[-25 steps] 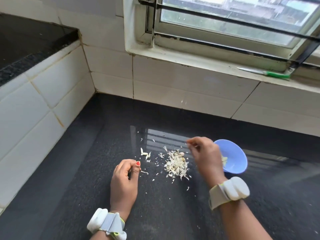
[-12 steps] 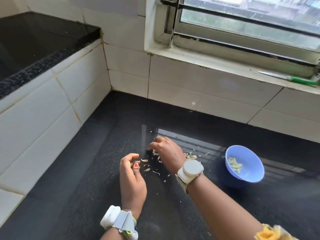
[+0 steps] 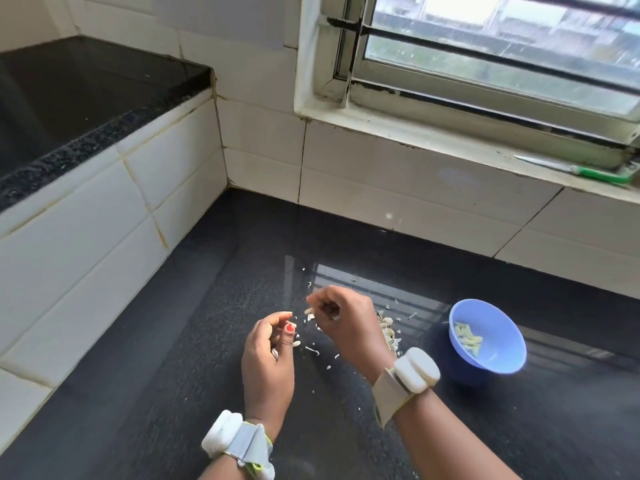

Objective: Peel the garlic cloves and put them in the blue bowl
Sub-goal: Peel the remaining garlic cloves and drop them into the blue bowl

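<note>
Right up close, two forearms reach in over the black table (image 3: 173, 393), each wearing a white band at the wrist. Left hand (image 3: 268, 362) sits with its fingers curled in, thumb and a red-nailed fingertip pressed together; whether there's a clove in that pinch, I can't tell. Just beyond it, the right hand (image 3: 343, 323) is curled too, fingertips bunched and pointing down over a scatter of pale scraps, apparently pinching a small pale bit, though it's too small to say whether it's skin or clove. Behind the right hand lies the pile of garlic skins (image 3: 389, 332), with loose flakes strewn between the two hands. Off to the right, apart from the pile, the blue bowl (image 3: 498, 355) stands on the table, tipped slightly towards the camera, with a handful of peeled garlic cloves (image 3: 467, 336) lying inside. Farther back, white tiled wall (image 3: 398, 192), then the window sill, where a green-handled tool (image 3: 588, 171) lies below the barred window (image 3: 502, 57).
</note>
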The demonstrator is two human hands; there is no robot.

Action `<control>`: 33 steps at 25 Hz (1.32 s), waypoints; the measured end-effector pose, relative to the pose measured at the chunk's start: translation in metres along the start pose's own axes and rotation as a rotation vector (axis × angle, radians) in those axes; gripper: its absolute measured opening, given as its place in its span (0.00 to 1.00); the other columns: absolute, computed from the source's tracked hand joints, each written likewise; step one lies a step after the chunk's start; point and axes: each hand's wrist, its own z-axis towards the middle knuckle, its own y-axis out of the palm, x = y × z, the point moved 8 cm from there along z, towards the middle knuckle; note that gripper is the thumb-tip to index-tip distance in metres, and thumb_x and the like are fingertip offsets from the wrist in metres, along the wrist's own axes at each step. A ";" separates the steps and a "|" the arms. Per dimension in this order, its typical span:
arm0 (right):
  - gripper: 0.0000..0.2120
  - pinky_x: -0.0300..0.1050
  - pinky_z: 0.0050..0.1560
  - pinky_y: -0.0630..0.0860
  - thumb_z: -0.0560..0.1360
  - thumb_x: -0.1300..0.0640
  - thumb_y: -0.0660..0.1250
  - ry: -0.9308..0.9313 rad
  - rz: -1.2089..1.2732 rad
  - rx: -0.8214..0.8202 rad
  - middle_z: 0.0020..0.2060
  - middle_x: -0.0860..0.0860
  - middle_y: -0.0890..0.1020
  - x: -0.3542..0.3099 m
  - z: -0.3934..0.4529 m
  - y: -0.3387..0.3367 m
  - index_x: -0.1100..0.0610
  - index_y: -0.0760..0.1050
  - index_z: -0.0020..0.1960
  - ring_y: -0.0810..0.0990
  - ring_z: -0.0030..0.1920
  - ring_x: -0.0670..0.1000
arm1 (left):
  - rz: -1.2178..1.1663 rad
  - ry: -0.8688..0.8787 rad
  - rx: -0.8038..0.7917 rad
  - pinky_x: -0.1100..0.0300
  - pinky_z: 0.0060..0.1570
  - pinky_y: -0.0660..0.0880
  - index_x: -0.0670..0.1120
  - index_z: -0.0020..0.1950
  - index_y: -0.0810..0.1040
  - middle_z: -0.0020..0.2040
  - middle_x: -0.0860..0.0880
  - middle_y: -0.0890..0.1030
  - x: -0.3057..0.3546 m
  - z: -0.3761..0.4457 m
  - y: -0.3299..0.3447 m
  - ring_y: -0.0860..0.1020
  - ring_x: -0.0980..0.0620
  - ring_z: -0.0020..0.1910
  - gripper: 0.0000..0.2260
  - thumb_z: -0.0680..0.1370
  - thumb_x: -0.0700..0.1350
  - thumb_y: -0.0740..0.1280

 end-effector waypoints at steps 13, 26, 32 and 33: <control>0.05 0.30 0.37 0.73 0.72 0.62 0.74 0.169 0.270 0.204 0.34 0.44 0.84 0.008 -0.047 -0.059 0.53 0.85 0.44 0.81 0.35 0.41 | -0.272 -0.210 -0.180 0.66 0.39 0.76 0.50 0.39 0.84 0.37 0.54 0.85 0.042 0.000 0.044 0.81 0.60 0.35 0.08 0.69 0.36 0.74; 0.05 0.29 0.37 0.71 0.72 0.63 0.72 0.070 0.172 0.227 0.34 0.40 0.79 0.007 -0.049 -0.070 0.54 0.82 0.42 0.77 0.36 0.41 | -0.473 -0.449 -0.314 0.66 0.37 0.77 0.41 0.42 0.84 0.38 0.44 0.85 0.040 -0.005 0.068 0.80 0.55 0.36 0.04 0.69 0.36 0.73; 0.05 0.29 0.39 0.73 0.72 0.64 0.72 0.076 0.185 0.184 0.34 0.40 0.80 0.011 -0.048 -0.069 0.54 0.83 0.43 0.79 0.39 0.40 | -0.739 -0.847 -0.389 0.69 0.31 0.76 0.37 0.46 0.79 0.34 0.47 0.83 0.027 -0.021 0.084 0.80 0.58 0.31 0.04 0.74 0.32 0.65; 0.05 0.29 0.39 0.73 0.72 0.64 0.72 0.077 0.192 0.169 0.35 0.40 0.81 0.012 -0.048 -0.069 0.55 0.83 0.43 0.79 0.39 0.40 | -0.753 -0.889 -0.418 0.69 0.31 0.76 0.37 0.46 0.79 0.34 0.47 0.83 0.027 -0.023 0.085 0.80 0.58 0.31 0.05 0.75 0.32 0.64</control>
